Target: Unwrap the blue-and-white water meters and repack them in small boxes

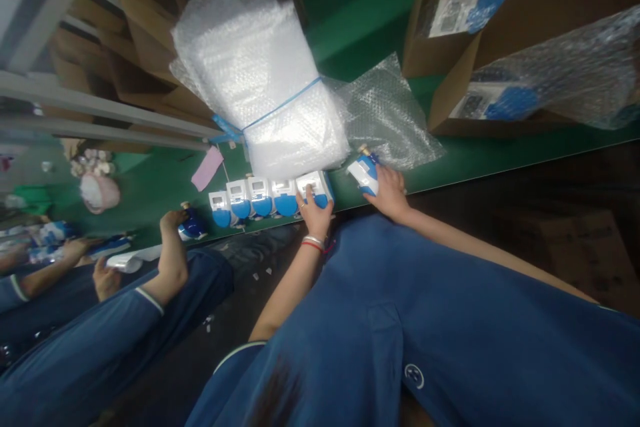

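Note:
My right hand (pixel 391 192) is closed around a blue-and-white meter (pixel 367 173) with a brass fitting at its far end. It holds the meter near the front edge of the green table, beside a clear bubble-wrap bag (pixel 395 113). My left hand (pixel 316 215) lies with spread fingers over another blue-and-white meter (pixel 320 183), the rightmost of a row. Several similar meters (pixel 260 197) stand side by side to its left, each with a white front, a small window and a blue lower part.
A stack of bubble-wrap bags (pixel 275 73), tied with blue strap, lies behind the row. Open cardboard boxes (pixel 450 97) at right contain bagged meters. A pink slip (pixel 207 168) lies at left. Co-workers sit further left; one person's hand (pixel 173 219) touches a blue meter (pixel 193 223).

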Demonstrator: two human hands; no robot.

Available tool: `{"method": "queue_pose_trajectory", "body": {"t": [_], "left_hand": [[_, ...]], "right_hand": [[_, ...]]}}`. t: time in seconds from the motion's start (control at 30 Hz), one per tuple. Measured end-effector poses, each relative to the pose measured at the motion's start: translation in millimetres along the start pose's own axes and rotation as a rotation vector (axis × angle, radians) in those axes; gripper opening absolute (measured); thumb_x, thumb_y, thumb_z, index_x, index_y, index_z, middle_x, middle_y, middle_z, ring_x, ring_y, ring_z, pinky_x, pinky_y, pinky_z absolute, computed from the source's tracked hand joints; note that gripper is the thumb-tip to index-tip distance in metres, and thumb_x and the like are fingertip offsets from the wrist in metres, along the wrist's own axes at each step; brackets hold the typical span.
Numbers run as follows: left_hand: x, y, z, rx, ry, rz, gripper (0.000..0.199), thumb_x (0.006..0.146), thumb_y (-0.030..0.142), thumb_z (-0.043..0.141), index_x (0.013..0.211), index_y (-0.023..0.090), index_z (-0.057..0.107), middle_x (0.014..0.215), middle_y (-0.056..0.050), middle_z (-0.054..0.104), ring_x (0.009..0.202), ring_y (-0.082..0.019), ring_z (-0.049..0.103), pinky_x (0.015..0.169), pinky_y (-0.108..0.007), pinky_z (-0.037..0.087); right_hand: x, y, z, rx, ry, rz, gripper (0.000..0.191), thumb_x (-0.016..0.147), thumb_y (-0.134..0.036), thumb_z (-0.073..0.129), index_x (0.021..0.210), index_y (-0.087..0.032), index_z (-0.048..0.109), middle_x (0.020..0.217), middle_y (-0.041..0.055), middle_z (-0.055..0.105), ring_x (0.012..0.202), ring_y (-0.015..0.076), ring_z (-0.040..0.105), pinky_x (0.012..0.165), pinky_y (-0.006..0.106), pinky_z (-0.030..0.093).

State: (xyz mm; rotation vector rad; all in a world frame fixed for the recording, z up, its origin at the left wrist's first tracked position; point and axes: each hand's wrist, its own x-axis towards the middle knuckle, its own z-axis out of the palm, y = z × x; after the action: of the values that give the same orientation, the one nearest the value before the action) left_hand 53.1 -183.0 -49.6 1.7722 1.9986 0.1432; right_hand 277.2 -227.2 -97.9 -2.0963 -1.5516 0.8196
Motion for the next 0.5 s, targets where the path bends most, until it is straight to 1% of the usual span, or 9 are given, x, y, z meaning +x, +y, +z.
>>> {"method": "queue_pose_trajectory", "body": {"t": [0.07, 0.13, 0.17, 0.2, 0.27, 0.33, 0.4, 0.47, 0.5], "left_hand": [[-1, -10, 3.1, -0.121, -0.092, 0.010, 0.084, 0.076, 0.036, 0.066, 0.147, 0.024, 0.022, 0.153, -0.013, 0.021, 0.142, -0.028, 0.021, 0.115, -0.044, 0.023], [-2, -21, 9.5, -0.298, -0.242, 0.019, 0.081, 0.080, 0.033, 0.062, 0.149, 0.025, 0.019, 0.151, -0.009, 0.029, 0.138, -0.024, 0.030, 0.113, -0.042, 0.028], [-3, -26, 13.5, -0.395, -0.312, 0.018, 0.081, 0.081, 0.032, 0.060, 0.149, 0.025, 0.017, 0.151, -0.008, 0.030, 0.137, -0.023, 0.033, 0.112, -0.041, 0.031], [-4, -31, 17.7, -0.491, -0.367, 0.013, 0.081, 0.081, 0.030, 0.059, 0.150, 0.025, 0.015, 0.151, -0.007, 0.030, 0.136, -0.022, 0.036, 0.110, -0.041, 0.033], [-5, -39, 24.6, -0.661, -0.422, 0.004, 0.083, 0.080, 0.027, 0.059, 0.150, 0.025, 0.014, 0.152, -0.006, 0.029, 0.135, -0.021, 0.036, 0.109, -0.040, 0.035], [-6, -47, 28.0, -0.767, -0.433, -0.003, 0.082, 0.079, 0.025, 0.058, 0.149, 0.026, 0.017, 0.152, -0.005, 0.030, 0.136, -0.021, 0.035, 0.109, -0.040, 0.034], [-6, -54, 28.5, -0.801, -0.435, -0.013, 0.079, 0.079, 0.024, 0.058, 0.148, 0.027, 0.021, 0.151, -0.003, 0.032, 0.137, -0.020, 0.033, 0.110, -0.039, 0.033], [-5, -59, 28.4, -0.813, -0.434, -0.017, 0.078, 0.078, 0.024, 0.058, 0.148, 0.026, 0.023, 0.152, -0.002, 0.031, 0.138, -0.020, 0.031, 0.111, -0.038, 0.031], [-4, -60, 28.6, -0.822, -0.433, -0.016, 0.078, 0.078, 0.024, 0.059, 0.148, 0.025, 0.024, 0.152, -0.003, 0.029, 0.138, -0.020, 0.031, 0.111, -0.038, 0.031]], "right_hand": [[8, 8, 0, 0.033, 0.010, 0.010, 0.084, 0.074, -0.045, 0.061, 0.143, -0.009, 0.029, 0.137, 0.0199, 0.043, 0.131, 0.0361, 0.031, 0.109, 0.056, 0.019], [17, 16, -2, 0.054, 0.043, 0.042, 0.081, 0.074, -0.046, 0.061, 0.141, -0.010, 0.033, 0.134, 0.0202, 0.046, 0.127, 0.0358, 0.036, 0.107, 0.055, 0.024], [22, 19, -5, 0.054, 0.061, 0.059, 0.080, 0.075, -0.047, 0.060, 0.140, -0.010, 0.034, 0.133, 0.0203, 0.046, 0.126, 0.0357, 0.037, 0.106, 0.054, 0.026], [26, 21, -9, 0.044, 0.080, 0.073, 0.079, 0.075, -0.046, 0.060, 0.140, -0.009, 0.034, 0.134, 0.0204, 0.046, 0.126, 0.0356, 0.037, 0.106, 0.054, 0.026], [31, 18, -22, -0.004, 0.116, 0.068, 0.077, 0.078, -0.044, 0.058, 0.141, -0.008, 0.031, 0.138, 0.0206, 0.041, 0.130, 0.0363, 0.031, 0.108, 0.056, 0.022], [32, 5, -34, -0.062, 0.130, -0.008, 0.076, 0.081, -0.040, 0.056, 0.144, -0.009, 0.027, 0.144, 0.0192, 0.033, 0.136, 0.0366, 0.023, 0.110, 0.059, 0.016], [32, -17, -36, -0.072, 0.074, -0.175, 0.069, 0.085, -0.035, 0.051, 0.145, -0.014, 0.027, 0.148, 0.0148, 0.029, 0.138, 0.0335, 0.021, 0.112, 0.056, 0.015], [33, -41, -25, -0.011, -0.055, -0.366, 0.062, 0.087, -0.034, 0.049, 0.144, -0.019, 0.031, 0.145, 0.0115, 0.034, 0.134, 0.0290, 0.029, 0.112, 0.048, 0.023], [35, -51, -13, 0.029, -0.110, -0.421, 0.060, 0.087, -0.036, 0.050, 0.143, -0.019, 0.034, 0.141, 0.0113, 0.038, 0.131, 0.0279, 0.034, 0.110, 0.045, 0.029]]}}
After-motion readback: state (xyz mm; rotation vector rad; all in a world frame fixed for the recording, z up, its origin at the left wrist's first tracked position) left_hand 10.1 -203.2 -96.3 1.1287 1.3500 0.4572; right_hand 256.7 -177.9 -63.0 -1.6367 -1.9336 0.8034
